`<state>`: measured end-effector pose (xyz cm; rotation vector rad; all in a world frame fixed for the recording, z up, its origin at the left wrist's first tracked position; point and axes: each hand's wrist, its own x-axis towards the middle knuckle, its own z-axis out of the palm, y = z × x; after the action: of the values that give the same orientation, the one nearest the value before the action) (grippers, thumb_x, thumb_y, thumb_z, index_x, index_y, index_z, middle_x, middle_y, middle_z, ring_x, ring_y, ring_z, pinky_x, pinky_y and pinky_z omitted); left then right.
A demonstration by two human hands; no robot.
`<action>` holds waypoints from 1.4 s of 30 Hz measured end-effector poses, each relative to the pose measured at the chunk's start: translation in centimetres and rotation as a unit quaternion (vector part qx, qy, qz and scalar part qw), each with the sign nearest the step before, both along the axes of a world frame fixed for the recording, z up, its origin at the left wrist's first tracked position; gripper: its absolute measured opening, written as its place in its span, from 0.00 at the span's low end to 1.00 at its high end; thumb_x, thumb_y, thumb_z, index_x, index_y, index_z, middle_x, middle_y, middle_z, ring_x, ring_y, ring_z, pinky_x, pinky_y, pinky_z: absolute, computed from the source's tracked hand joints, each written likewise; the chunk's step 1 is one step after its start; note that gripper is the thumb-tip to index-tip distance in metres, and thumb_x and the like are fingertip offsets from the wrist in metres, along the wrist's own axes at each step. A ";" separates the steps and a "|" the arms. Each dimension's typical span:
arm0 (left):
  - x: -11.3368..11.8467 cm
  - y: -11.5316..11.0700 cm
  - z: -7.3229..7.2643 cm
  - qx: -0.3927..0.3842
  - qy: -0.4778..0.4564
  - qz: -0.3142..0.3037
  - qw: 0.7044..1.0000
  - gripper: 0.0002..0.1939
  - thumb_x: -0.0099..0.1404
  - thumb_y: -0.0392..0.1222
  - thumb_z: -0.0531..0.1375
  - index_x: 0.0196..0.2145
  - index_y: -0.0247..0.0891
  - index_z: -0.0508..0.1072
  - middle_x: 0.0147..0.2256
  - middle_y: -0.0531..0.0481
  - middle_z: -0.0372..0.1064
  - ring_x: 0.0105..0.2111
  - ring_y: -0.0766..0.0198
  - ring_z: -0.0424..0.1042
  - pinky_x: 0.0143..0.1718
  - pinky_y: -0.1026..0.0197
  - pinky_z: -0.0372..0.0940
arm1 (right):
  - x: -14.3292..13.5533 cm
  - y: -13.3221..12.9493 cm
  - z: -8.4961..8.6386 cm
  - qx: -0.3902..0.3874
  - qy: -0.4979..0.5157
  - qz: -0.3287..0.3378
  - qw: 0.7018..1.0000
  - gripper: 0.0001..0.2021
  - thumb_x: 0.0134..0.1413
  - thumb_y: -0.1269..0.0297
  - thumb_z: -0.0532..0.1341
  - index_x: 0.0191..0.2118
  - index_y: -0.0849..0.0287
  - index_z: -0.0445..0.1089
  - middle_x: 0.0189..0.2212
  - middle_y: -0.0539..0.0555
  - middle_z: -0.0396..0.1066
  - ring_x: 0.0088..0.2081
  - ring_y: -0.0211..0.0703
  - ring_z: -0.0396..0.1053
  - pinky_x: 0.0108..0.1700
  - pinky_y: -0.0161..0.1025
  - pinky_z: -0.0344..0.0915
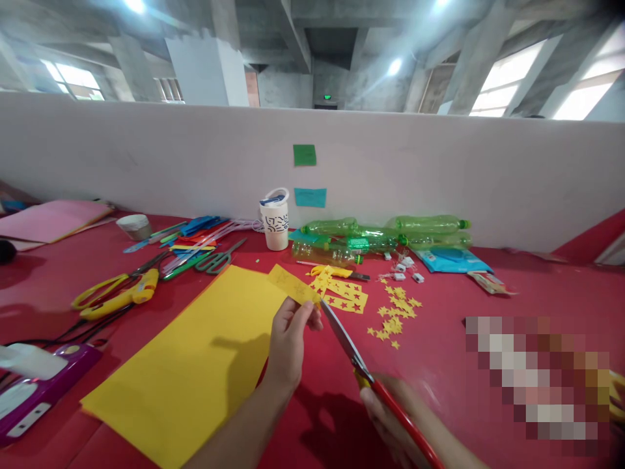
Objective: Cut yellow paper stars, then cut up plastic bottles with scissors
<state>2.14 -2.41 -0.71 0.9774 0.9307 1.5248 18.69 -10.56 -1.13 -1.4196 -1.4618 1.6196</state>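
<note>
My left hand (pixel 288 332) pinches a small strip of yellow paper (pixel 286 281) between thumb and fingers; faint star outlines show on it. My right hand (pixel 390 407) grips a pair of scissors (pixel 344 332) with a red handle. The blade tips touch or nearly touch the strip's right end, by my left fingertips. Cut-out yellow stars (pixel 393 326) lie scattered on the red table to the right. Beyond the scissors are yellow paper pieces with star-shaped holes (pixel 350 296). Large yellow paper sheets (pixel 195 365) lie left of my left hand.
Behind the paper stand a white cup (pixel 276 225) and several green plastic bottles (pixel 430 225). A yellow utility knife (pixel 336 272) lies before them. At left are a yellow glue gun (pixel 131 296), more scissors (pixel 105 290) and a purple power strip (pixel 51 384). A white partition (pixel 195 156) closes the back.
</note>
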 end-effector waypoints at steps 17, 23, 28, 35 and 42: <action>-0.5 0.3 0.2 0.031 0.093 -0.033 0.995 0.10 0.64 0.44 0.54 0.28 0.36 0.67 0.23 0.54 0.66 0.25 0.68 0.65 0.31 0.64 0.60 | 0.1 0.1 1.3 -0.052 0.013 0.006 0.999 0.27 0.46 0.34 0.51 0.24 0.56 0.52 0.13 0.38 0.44 0.13 0.26 0.43 0.14 0.28 0.42; -1.0 0.7 0.4 0.028 0.095 -0.022 0.995 0.10 0.62 0.42 0.55 0.25 0.36 0.67 0.22 0.54 0.65 0.24 0.69 0.64 0.30 0.65 0.59 | 0.5 0.0 0.5 -0.050 -0.003 0.005 0.999 0.26 0.48 0.35 0.51 0.25 0.56 0.52 0.14 0.39 0.46 0.14 0.27 0.46 0.15 0.28 0.44; -1.7 1.1 0.9 0.041 0.088 -0.070 0.993 0.09 0.61 0.40 0.56 0.24 0.36 0.67 0.20 0.55 0.63 0.22 0.70 0.61 0.28 0.66 0.57 | 1.0 -0.1 1.8 0.018 -0.067 0.051 0.996 0.24 0.55 0.39 0.48 0.25 0.58 0.54 0.16 0.43 0.52 0.17 0.29 0.51 0.18 0.29 0.47; -2.5 1.5 1.2 0.029 0.107 -0.115 0.987 0.07 0.59 0.39 0.57 0.24 0.36 0.69 0.18 0.56 0.61 0.21 0.70 0.60 0.27 0.65 0.57 | 1.3 0.5 2.7 0.038 -0.067 0.092 0.993 0.22 0.57 0.42 0.49 0.26 0.58 0.53 0.18 0.44 0.53 0.19 0.29 0.52 0.20 0.29 0.47; -3.3 1.9 1.3 0.025 0.119 -0.160 0.980 0.06 0.58 0.39 0.57 0.26 0.35 0.71 0.20 0.55 0.63 0.21 0.70 0.60 0.24 0.66 0.57 | 1.5 0.5 2.8 0.027 -0.053 0.110 0.992 0.21 0.58 0.44 0.50 0.26 0.58 0.53 0.19 0.44 0.53 0.19 0.29 0.51 0.20 0.29 0.46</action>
<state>-1.19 -0.48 0.64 1.2993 0.8538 1.1834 20.18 -10.06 1.69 -1.3731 -1.7642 1.6417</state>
